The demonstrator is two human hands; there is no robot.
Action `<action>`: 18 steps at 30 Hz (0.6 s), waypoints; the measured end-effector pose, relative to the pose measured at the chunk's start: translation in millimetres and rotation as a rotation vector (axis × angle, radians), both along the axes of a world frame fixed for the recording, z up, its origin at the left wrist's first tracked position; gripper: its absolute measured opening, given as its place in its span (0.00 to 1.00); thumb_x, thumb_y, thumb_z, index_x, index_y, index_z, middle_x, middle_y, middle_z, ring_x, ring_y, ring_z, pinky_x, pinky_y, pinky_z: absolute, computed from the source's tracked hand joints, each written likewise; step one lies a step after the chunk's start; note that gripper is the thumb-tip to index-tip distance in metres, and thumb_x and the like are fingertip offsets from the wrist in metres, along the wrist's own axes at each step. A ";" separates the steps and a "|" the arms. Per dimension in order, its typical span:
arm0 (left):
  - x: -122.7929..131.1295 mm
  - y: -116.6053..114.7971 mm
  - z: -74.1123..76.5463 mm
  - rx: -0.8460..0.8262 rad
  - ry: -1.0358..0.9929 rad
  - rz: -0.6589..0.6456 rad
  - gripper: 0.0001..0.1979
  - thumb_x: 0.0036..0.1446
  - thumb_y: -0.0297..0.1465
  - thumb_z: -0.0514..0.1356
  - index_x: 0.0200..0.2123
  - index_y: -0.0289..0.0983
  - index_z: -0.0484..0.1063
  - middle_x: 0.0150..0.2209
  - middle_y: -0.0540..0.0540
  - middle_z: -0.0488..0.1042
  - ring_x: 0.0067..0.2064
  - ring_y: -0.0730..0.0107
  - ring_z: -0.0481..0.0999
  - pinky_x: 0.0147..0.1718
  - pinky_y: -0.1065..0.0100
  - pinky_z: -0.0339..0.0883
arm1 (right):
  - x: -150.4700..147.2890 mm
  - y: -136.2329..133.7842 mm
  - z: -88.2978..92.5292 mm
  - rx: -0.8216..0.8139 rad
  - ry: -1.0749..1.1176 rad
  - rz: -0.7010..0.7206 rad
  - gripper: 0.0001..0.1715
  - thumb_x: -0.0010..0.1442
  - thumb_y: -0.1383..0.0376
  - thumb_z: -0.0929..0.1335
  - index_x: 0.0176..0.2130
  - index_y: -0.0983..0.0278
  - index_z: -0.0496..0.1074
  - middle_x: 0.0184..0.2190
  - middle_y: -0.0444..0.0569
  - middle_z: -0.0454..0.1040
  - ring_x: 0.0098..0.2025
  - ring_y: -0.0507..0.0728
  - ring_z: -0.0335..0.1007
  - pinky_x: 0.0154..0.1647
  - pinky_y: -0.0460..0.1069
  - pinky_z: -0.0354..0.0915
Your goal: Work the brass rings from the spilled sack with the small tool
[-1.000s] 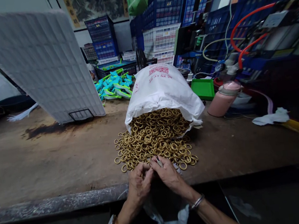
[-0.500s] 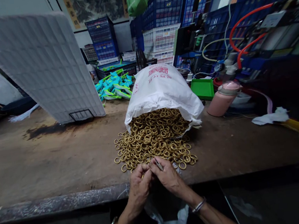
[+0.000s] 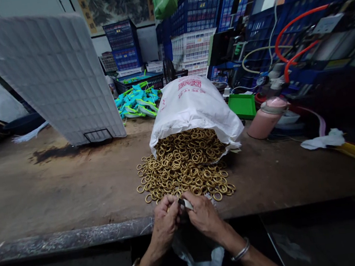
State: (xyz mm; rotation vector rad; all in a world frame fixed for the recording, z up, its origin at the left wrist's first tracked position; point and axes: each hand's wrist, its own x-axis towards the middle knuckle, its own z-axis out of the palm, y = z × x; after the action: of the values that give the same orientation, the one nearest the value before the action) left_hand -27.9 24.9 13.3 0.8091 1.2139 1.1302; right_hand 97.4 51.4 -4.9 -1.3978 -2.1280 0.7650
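Observation:
Many gold-coloured rings (image 3: 182, 173) spill in a heap out of a white woven sack (image 3: 193, 101) lying on its side. At the near edge of this heap, my left hand (image 3: 166, 220) is closed in a pinch, and a bit of gold, apparently a ring, shows between its fingers. Close against it, my right hand (image 3: 203, 216) grips a small pale tool (image 3: 188, 204) with a dark end at the left fingertips. The tool's exact kind is unclear, and fingers cover most of the ring.
A tall white ribbed panel (image 3: 51, 79) stands on the wooden table (image 3: 58, 195) at left. Turquoise and lime pieces (image 3: 138, 101) lie behind the sack. To the right are a green tray (image 3: 242, 106), a pink bottle (image 3: 268, 117) and red hoses (image 3: 295, 17). Stacked crates (image 3: 193, 12) fill the back.
My right hand has turned and drawn slightly right, away from the left. More of the pale tool and its dark end shows. The left hand stays almost in place; the view has shifted slightly.

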 end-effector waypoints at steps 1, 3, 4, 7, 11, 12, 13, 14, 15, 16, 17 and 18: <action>0.3 -0.3 0.3 0.000 -0.012 -0.001 0.17 0.44 0.43 0.61 0.24 0.35 0.63 0.17 0.56 0.61 0.16 0.83 0.55 0.15 0.78 0.47 | -0.9 -1.5 0.4 -0.005 -0.045 0.008 0.13 0.45 0.77 0.58 0.29 0.63 0.63 0.23 0.44 0.68 0.26 0.50 0.61 0.27 0.44 0.49; 0.6 -1.1 0.6 0.004 -0.027 -0.005 0.17 0.43 0.43 0.61 0.24 0.36 0.62 0.17 0.56 0.62 0.17 0.82 0.56 0.16 0.77 0.48 | -2.7 -2.8 1.4 -0.020 -0.121 0.009 0.15 0.43 0.78 0.58 0.30 0.63 0.63 0.26 0.45 0.69 0.28 0.51 0.63 0.28 0.44 0.49; 0.5 -1.7 0.4 0.008 -0.025 -0.006 0.17 0.43 0.43 0.61 0.25 0.36 0.62 0.17 0.56 0.62 0.17 0.82 0.56 0.16 0.77 0.48 | -3.6 -2.7 1.8 -0.028 -0.149 0.005 0.15 0.43 0.77 0.58 0.31 0.63 0.63 0.26 0.45 0.70 0.29 0.51 0.63 0.28 0.44 0.49; -1.2 -4.5 -1.6 0.034 -0.005 -0.009 0.16 0.45 0.42 0.60 0.24 0.35 0.62 0.18 0.55 0.62 0.17 0.82 0.56 0.17 0.77 0.48 | -6.3 -1.9 3.5 -0.047 -0.213 -0.019 0.11 0.48 0.74 0.59 0.33 0.63 0.63 0.27 0.47 0.71 0.29 0.52 0.65 0.27 0.45 0.48; -6.8 -9.3 -5.5 0.028 0.014 0.003 0.15 0.48 0.42 0.58 0.24 0.36 0.62 0.18 0.55 0.62 0.17 0.82 0.56 0.17 0.78 0.48 | -14.1 -4.2 8.6 -0.052 -0.276 -0.038 0.06 0.53 0.70 0.61 0.34 0.63 0.63 0.28 0.48 0.73 0.29 0.53 0.67 0.26 0.46 0.47; -8.8 -10.8 -6.0 0.015 0.016 0.010 0.15 0.49 0.43 0.58 0.25 0.36 0.62 0.19 0.55 0.63 0.17 0.82 0.56 0.16 0.78 0.47 | -17.0 -5.4 10.2 -0.051 -0.288 -0.038 0.05 0.53 0.69 0.61 0.34 0.63 0.62 0.29 0.49 0.73 0.30 0.54 0.67 0.27 0.46 0.47; -10.9 -12.5 -6.1 0.002 0.019 0.020 0.15 0.49 0.43 0.57 0.26 0.36 0.62 0.19 0.55 0.63 0.17 0.82 0.56 0.16 0.78 0.47 | -20.1 -6.5 11.6 -0.049 -0.296 -0.037 0.05 0.54 0.68 0.62 0.34 0.64 0.62 0.29 0.49 0.73 0.30 0.54 0.67 0.27 0.46 0.47; -12.9 -14.6 -5.6 -0.006 0.022 0.029 0.15 0.49 0.42 0.58 0.26 0.36 0.62 0.19 0.55 0.63 0.17 0.82 0.56 0.16 0.78 0.46 | -23.0 -7.3 12.8 -0.043 -0.300 -0.032 0.04 0.54 0.68 0.62 0.34 0.64 0.62 0.30 0.50 0.73 0.31 0.54 0.68 0.27 0.46 0.48; -14.9 -17.2 -4.7 -0.004 0.025 0.042 0.15 0.49 0.42 0.58 0.26 0.36 0.62 0.19 0.55 0.63 0.17 0.82 0.56 0.16 0.78 0.47 | -25.5 -7.5 13.7 -0.032 -0.300 -0.024 0.05 0.54 0.67 0.62 0.35 0.64 0.62 0.30 0.50 0.73 0.31 0.54 0.68 0.27 0.46 0.48; -16.7 -20.3 -3.4 0.000 0.028 0.053 0.15 0.49 0.42 0.57 0.26 0.36 0.62 0.19 0.55 0.63 0.18 0.82 0.56 0.16 0.79 0.47 | -27.5 -6.8 14.2 -0.018 -0.301 -0.017 0.05 0.54 0.67 0.62 0.35 0.64 0.62 0.30 0.50 0.73 0.31 0.54 0.68 0.27 0.46 0.48; -18.1 -23.7 -1.6 -0.003 0.032 0.057 0.15 0.50 0.43 0.57 0.26 0.36 0.62 0.19 0.55 0.62 0.17 0.83 0.56 0.16 0.79 0.47 | -28.6 -5.1 14.3 -0.003 -0.306 -0.015 0.05 0.54 0.68 0.62 0.35 0.64 0.63 0.30 0.51 0.73 0.31 0.54 0.68 0.27 0.46 0.48; -19.3 -27.3 0.3 -0.013 0.036 0.052 0.15 0.50 0.43 0.57 0.26 0.36 0.61 0.19 0.56 0.62 0.17 0.83 0.56 0.16 0.79 0.47 | -28.9 -2.4 14.4 0.008 -0.316 -0.020 0.06 0.54 0.70 0.61 0.35 0.64 0.63 0.30 0.51 0.73 0.31 0.54 0.67 0.27 0.46 0.48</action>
State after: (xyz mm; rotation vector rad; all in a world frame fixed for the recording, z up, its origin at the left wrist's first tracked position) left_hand -47.1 -2.3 13.6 0.7951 1.2774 1.1528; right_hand 68.6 49.0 9.5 -1.6231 -2.3427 0.5551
